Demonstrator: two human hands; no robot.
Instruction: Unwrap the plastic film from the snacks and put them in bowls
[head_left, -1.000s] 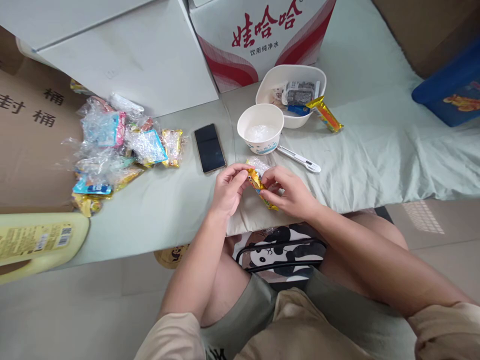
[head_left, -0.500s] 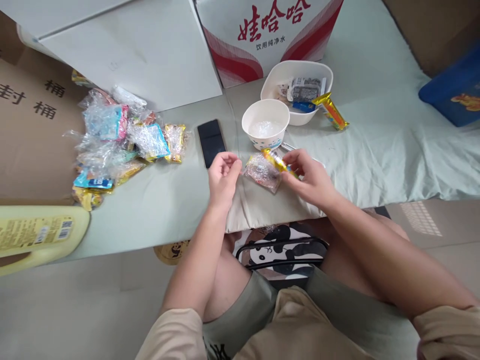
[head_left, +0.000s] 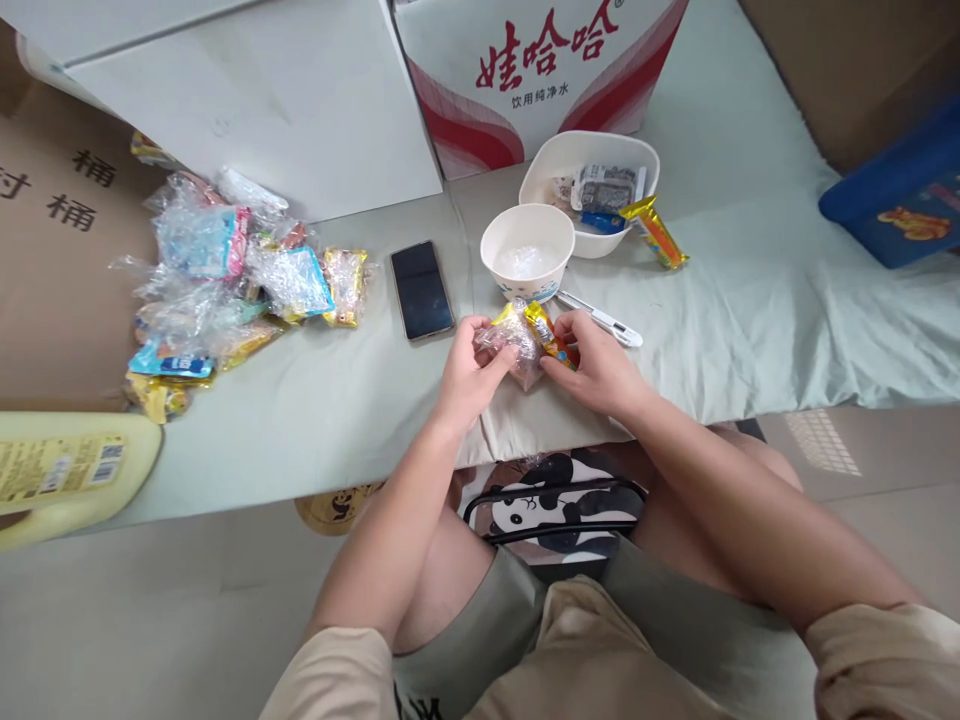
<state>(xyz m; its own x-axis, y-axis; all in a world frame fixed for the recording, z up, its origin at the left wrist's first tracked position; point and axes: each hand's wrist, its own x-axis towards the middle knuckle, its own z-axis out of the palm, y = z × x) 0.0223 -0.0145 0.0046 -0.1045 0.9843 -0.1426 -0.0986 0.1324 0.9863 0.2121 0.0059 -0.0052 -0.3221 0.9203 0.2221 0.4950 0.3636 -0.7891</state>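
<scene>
My left hand (head_left: 471, 378) grips a small bundle wrapped in clear crinkled plastic (head_left: 519, 340), thumb on top and fingers behind. Against the bundle's right side, my right hand (head_left: 596, 365) pinches a yellow-and-red snack packet (head_left: 547, 334) between thumb and fingers. Just behind both hands stands a white paper bowl (head_left: 527, 245) with clear plastic film inside. A white utility knife (head_left: 604, 320) lies on the cloth beyond my right fingers.
A larger white bowl (head_left: 532, 175) holds several packets, and another yellow packet (head_left: 660, 235) leans by it. A phone (head_left: 422, 290) lies left of my hands. Plastic-wrapped snacks (head_left: 202, 265) are heaped at left. Boxes (head_left: 555, 80) stand behind; a yellow jug (head_left: 75, 470) is at front left.
My left hand has moved right and taken hold of the plastic-wrapped bundle. The right hand has brought the snack packet down against it, and the utility knife shows more fully.
</scene>
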